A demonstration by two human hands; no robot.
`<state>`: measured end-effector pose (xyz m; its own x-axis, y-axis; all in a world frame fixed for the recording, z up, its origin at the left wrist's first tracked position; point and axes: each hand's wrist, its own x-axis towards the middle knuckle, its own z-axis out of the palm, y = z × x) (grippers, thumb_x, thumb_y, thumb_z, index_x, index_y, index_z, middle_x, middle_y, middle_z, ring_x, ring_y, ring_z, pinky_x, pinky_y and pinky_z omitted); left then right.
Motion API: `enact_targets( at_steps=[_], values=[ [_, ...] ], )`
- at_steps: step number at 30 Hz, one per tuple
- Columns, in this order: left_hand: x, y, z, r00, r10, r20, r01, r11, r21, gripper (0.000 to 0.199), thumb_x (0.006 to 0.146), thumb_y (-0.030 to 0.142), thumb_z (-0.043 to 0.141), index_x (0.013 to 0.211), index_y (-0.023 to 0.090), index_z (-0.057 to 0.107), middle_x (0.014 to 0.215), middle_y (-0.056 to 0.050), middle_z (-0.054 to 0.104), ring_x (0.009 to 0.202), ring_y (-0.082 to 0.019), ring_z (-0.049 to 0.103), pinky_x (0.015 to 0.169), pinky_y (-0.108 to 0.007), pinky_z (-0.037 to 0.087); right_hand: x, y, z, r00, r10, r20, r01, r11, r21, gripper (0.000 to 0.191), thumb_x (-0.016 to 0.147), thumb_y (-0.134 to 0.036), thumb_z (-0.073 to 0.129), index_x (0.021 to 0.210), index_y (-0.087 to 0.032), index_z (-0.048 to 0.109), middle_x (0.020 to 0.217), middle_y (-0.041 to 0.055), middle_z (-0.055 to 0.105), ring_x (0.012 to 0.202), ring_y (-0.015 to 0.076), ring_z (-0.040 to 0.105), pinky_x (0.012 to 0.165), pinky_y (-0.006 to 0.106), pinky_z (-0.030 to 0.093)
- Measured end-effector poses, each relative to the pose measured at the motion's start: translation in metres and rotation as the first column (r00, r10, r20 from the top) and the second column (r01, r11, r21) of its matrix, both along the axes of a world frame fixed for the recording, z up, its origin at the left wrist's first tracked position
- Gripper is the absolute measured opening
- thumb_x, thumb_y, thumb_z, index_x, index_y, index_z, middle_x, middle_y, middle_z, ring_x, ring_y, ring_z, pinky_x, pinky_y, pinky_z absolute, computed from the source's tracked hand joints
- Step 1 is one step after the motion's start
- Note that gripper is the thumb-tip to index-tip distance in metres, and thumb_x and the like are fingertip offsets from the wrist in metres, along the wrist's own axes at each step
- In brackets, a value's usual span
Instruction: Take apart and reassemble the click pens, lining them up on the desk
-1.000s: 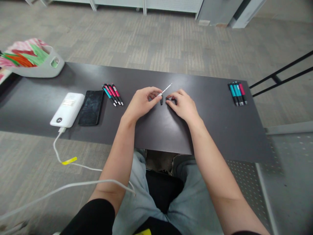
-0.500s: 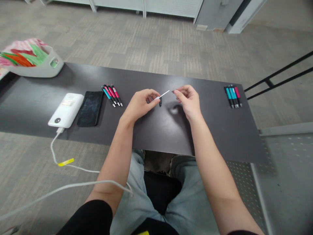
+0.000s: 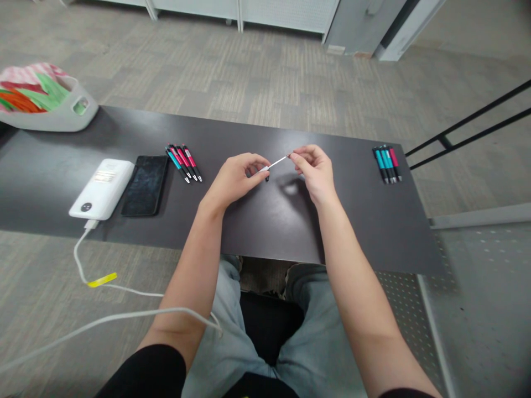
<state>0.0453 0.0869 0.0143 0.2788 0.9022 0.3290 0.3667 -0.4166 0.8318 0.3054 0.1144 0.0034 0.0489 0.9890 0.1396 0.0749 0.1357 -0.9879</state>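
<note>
"What is my left hand (image 3: 243, 172) doing?"

"From way over here, I see its thumb and fingers pinched together on a thin white stick (image 3: 277, 162). The stick points to the right and a bit to the far side, above the middle of the dark table (image 3: 274, 221)."

"And my right hand (image 3: 316, 170)?"

"My thumb and finger there are pinched on a tiny dark bit (image 3: 288, 156), at the right end of the stick. It's too small for me to tell what it is."

"Is anything under my left fingers?"

"Yes, a small black piece (image 3: 267, 178) pokes out just below them. I can't see all of it."

"What else do I have on the table?"

"On the left I have some blue and pink pens (image 3: 185, 163), then a black phone (image 3: 145, 185), then a white power bank (image 3: 102, 189) with a cord. More blue and pink pens lie side by side at the far right (image 3: 387, 165). A white basket (image 3: 86, 120) sits at the far left."
</note>
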Motion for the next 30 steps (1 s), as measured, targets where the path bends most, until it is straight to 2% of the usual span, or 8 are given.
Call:
enact_targets(
  at_steps=[5, 9, 12, 18, 24, 30],
  values=[
    [0.000, 0.000, 0.000, 1.000, -0.002, 0.007, 0.002, 1.000, 0.013, 0.018, 0.103, 0.039, 0.089, 0.116, 0.029, 0.099, 0.102, -0.006, 0.092, 0.089, -0.027, 0.078, 0.087, -0.042, 0.061, 0.013, 0.006, -0.002, 0.993, -0.111, -0.047, 0.113, 0.992, 0.054, 0.060, 0.082, -0.075, 0.108, 0.101, -0.033, 0.070, 0.105, 0.0015, 0.085, 0.083, 0.0203, 0.071, 0.071, 0.034, 0.059],
    [-0.001, 0.001, 0.000, 1.000, 0.004, 0.002, -0.004, 1.000, 0.013, 0.019, 0.103, 0.039, 0.089, 0.116, 0.030, 0.099, 0.101, -0.005, 0.092, 0.088, -0.027, 0.077, 0.088, -0.043, 0.062, 0.021, 0.010, -0.003, 0.981, -0.170, -0.091, 0.174, 0.984, 0.037, 0.051, 0.080, -0.064, 0.107, 0.100, -0.033, 0.070, 0.105, 0.0007, 0.087, 0.081, 0.0188, 0.069, 0.069, 0.032, 0.056],
    [-0.001, 0.001, -0.001, 1.000, 0.008, -0.004, -0.007, 1.000, 0.008, 0.019, 0.103, 0.040, 0.089, 0.116, 0.030, 0.099, 0.101, -0.006, 0.092, 0.089, -0.027, 0.077, 0.088, -0.043, 0.063, 0.016, 0.007, 0.000, 0.990, -0.122, -0.072, 0.124, 0.992, 0.018, 0.053, 0.077, -0.065, 0.106, 0.099, -0.033, 0.069, 0.103, 0.0005, 0.086, 0.078, 0.0184, 0.065, 0.069, 0.033, 0.055],
    [0.001, 0.002, -0.003, 1.000, 0.000, -0.003, 0.000, 1.000, 0.012, 0.021, 0.102, 0.043, 0.090, 0.117, 0.031, 0.099, 0.101, -0.006, 0.093, 0.089, -0.028, 0.077, 0.086, -0.042, 0.061, 0.002, 0.001, 0.005, 1.000, -0.027, -0.001, 0.027, 1.000, 0.003, 0.067, 0.076, -0.082, 0.108, 0.098, -0.034, 0.067, 0.096, -0.0006, 0.080, 0.076, 0.0194, 0.062, 0.068, 0.036, 0.056],
    [0.001, 0.001, -0.001, 1.000, -0.005, -0.010, 0.005, 1.000, 0.012, 0.022, 0.103, 0.043, 0.089, 0.118, 0.030, 0.099, 0.101, -0.006, 0.093, 0.088, -0.027, 0.077, 0.087, -0.043, 0.061, -0.001, -0.004, 0.009, 0.998, -0.013, -0.068, 0.010, 0.999, -0.045, 0.066, 0.068, -0.075, 0.116, 0.096, -0.033, 0.074, 0.091, -0.0026, 0.081, 0.076, 0.0183, 0.065, 0.071, 0.035, 0.058],
    [0.001, 0.001, -0.002, 0.999, -0.003, -0.035, 0.003, 1.000, 0.010, 0.022, 0.103, 0.043, 0.089, 0.117, 0.031, 0.099, 0.103, -0.006, 0.093, 0.090, -0.028, 0.077, 0.088, -0.042, 0.062, -0.001, -0.004, 0.008, 0.999, 0.004, -0.037, -0.005, 0.999, -0.044, 0.063, 0.074, -0.074, 0.115, 0.098, -0.033, 0.073, 0.096, -0.0011, 0.086, 0.078, 0.0193, 0.069, 0.071, 0.036, 0.060]
  ],
)
